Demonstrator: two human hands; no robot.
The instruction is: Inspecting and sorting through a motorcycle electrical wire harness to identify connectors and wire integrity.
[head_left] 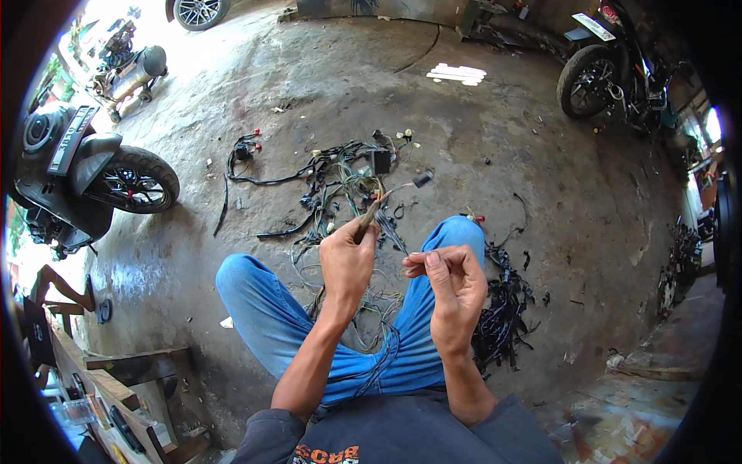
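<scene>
Floor (587, 216): rough, stained concrete. Mid-floor, well in from its edges: harness tangle (328, 182), black-sheathed runs + thin coloured wires, prob. light, floppy, snag-prone. Heap of crinkly black strips (506, 309) to its rt. L hand (348, 259) grasps thin wires (396, 190) above the tangle; prob. soft, bendy, best held nr. the blocky dark connector (423, 179), likely stiff plastic. R hand (457, 290): fingertips pinched, can't tell if on a strand.
</scene>
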